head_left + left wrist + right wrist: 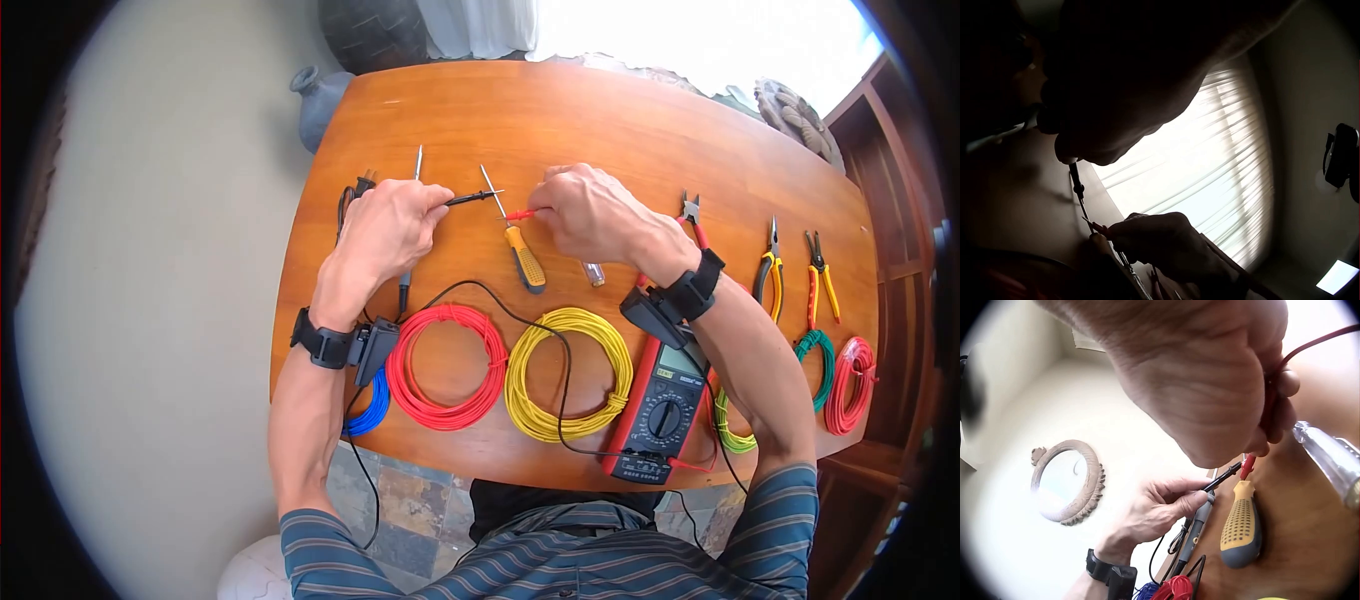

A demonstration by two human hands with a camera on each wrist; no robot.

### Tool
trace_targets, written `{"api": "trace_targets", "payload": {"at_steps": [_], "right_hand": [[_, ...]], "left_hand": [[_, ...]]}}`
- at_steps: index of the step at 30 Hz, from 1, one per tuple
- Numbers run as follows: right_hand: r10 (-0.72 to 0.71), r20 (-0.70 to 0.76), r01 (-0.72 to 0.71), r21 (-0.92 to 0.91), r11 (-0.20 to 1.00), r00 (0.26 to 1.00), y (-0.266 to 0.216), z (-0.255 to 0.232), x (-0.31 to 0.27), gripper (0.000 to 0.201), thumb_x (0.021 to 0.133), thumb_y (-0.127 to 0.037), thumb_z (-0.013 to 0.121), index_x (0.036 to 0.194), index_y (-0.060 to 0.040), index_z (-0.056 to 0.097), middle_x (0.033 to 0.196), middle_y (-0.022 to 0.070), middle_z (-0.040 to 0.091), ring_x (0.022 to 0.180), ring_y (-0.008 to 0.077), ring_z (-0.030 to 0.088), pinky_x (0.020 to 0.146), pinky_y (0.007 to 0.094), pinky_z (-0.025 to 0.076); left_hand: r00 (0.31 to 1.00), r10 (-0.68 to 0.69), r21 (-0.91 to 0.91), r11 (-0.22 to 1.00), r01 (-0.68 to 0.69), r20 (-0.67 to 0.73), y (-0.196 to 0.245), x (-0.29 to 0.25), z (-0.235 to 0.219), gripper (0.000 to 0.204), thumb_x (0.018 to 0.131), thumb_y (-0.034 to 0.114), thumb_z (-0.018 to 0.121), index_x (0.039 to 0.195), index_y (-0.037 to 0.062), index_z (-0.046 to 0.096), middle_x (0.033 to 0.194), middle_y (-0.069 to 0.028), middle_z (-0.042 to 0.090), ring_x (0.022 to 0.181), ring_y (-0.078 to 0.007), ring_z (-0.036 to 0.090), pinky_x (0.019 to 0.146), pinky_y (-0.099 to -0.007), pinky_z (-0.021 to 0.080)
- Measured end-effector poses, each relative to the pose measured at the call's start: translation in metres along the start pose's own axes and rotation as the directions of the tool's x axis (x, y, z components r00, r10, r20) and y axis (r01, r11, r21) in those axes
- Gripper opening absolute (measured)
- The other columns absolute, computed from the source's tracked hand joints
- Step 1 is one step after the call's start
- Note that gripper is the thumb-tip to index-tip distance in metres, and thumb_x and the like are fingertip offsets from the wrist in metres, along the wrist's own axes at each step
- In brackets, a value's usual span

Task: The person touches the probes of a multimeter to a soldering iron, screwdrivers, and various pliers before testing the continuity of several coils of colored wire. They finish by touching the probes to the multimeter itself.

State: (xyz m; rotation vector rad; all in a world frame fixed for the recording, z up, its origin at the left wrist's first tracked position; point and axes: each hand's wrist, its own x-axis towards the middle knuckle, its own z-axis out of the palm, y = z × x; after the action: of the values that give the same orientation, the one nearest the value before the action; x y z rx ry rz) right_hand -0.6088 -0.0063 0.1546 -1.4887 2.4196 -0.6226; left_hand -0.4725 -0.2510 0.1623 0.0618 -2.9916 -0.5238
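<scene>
My left hand (388, 225) pinches a black multimeter probe (470, 198), its tip pointing right across the shaft of a screwdriver. In my right hand (592, 212) is the red probe (520, 214), held with curled fingers and its tip at the lower shaft. The screwdriver (526, 262), with a yellow and grey handle, lies between the hands. Both probe tips overlap its metal shaft in the head view. In the right wrist view the red probe (1248, 467) meets the top of the handle. The red-cased multimeter (655, 415) lies near the front edge, its display partly covered by the right wrist camera.
Red (398, 400), yellow (516, 400) and blue wire coils (370, 408) line the front. A soldering iron (405, 285) lies by the left hand, a clear-handled screwdriver (594, 274) below the right. Pliers (770, 270), wire strippers (818, 265) and more coils sit right. Black lead (566, 370) crosses the yellow coil.
</scene>
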Motion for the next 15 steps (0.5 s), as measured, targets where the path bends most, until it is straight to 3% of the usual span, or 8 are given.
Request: {"api": "trace_targets", "payload": {"at_steps": [2,5,7,10,12,14,15], "right_hand": [[0.01,0.011,-0.01,-0.011,1.0,1.0,0.002,-0.003,-0.002,0.016,0.086,-0.006,0.064,0.093,0.0022,0.076,0.093,0.0263,0.073,0.09,0.0464,0.071,0.079,0.0537,0.056],[0.019,0.068,-0.017,-0.031,0.999,0.998,0.006,-0.015,-0.006,0.02,0.092,-0.003,0.065,0.105,0.0028,0.079,0.1,0.0241,0.073,0.096,0.0426,0.07,0.087,0.0492,0.057],[-0.051,-0.164,0.064,0.071,0.995,0.985,0.017,-0.027,-0.013,0.02,0.086,-0.002,0.062,0.096,0.0027,0.079,0.084,0.0272,0.071,0.081,0.0457,0.07,0.075,0.052,0.056],[0.038,-0.183,-0.039,-0.001,0.999,0.982,0.027,-0.043,-0.025,0.022,0.087,-0.001,0.061,0.098,0.0033,0.079,0.08,0.0266,0.07,0.079,0.0449,0.07,0.075,0.0513,0.056],[0.079,-0.135,-0.082,-0.023,0.996,0.988,0.028,-0.047,-0.03,0.022,0.088,-0.002,0.061,0.1,0.0035,0.079,0.084,0.0268,0.071,0.082,0.045,0.07,0.076,0.0512,0.056],[0.144,-0.032,-0.145,-0.02,0.989,0.989,0.027,-0.044,-0.034,0.018,0.092,-0.003,0.068,0.105,0.0029,0.079,0.098,0.0216,0.073,0.095,0.0402,0.07,0.087,0.047,0.056],[0.147,-0.033,-0.148,-0.02,0.989,0.989,0.028,-0.042,-0.034,0.018,0.092,-0.003,0.068,0.105,0.0029,0.079,0.098,0.0216,0.073,0.095,0.0402,0.07,0.087,0.047,0.056]], "left_hand": [[1.0,-0.004,0.036,0.999,0.004,0.015,0.006,0.001,0.0,0.021,0.101,0.017,0.069,0.115,0.0099,0.081,0.097,-0.0173,0.076,0.087,-0.0424,0.073,0.078,-0.0519,0.059],[0.997,-0.051,0.152,0.987,0.042,0.05,0.018,0.0,-0.01,0.021,0.101,0.015,0.068,0.115,0.0059,0.08,0.105,-0.0149,0.078,0.097,-0.0389,0.075,0.08,-0.0466,0.06],[1.0,-0.018,0.175,0.984,0.022,-0.024,0.024,0.0,-0.013,0.021,0.101,0.015,0.068,0.116,0.0065,0.08,0.106,-0.014,0.078,0.096,-0.0389,0.074,0.08,-0.0474,0.06],[0.998,0.024,0.099,0.995,-0.018,-0.055,0.035,0.004,-0.01,0.021,0.101,0.016,0.069,0.117,0.0067,0.079,0.104,-0.0138,0.078,0.095,-0.0387,0.074,0.079,-0.0478,0.06],[0.998,0.045,0.086,0.995,-0.041,-0.043,0.044,0.01,-0.006,0.021,0.101,0.016,0.069,0.116,0.0066,0.079,0.102,-0.0136,0.078,0.094,-0.0385,0.074,0.079,-0.0479,0.06],[0.998,0.064,0.072,0.995,-0.061,-0.026,0.05,0.017,0.001,0.02,0.101,0.016,0.068,0.116,0.0066,0.079,0.101,-0.0133,0.077,0.094,-0.0383,0.074,0.078,-0.048,0.06],[0.996,0.082,0.062,0.995,-0.08,-0.025,0.051,0.021,0.007,0.02,0.101,0.017,0.069,0.115,0.0067,0.079,0.1,-0.0134,0.077,0.093,-0.0382,0.074,0.078,-0.0481,0.06]]}}
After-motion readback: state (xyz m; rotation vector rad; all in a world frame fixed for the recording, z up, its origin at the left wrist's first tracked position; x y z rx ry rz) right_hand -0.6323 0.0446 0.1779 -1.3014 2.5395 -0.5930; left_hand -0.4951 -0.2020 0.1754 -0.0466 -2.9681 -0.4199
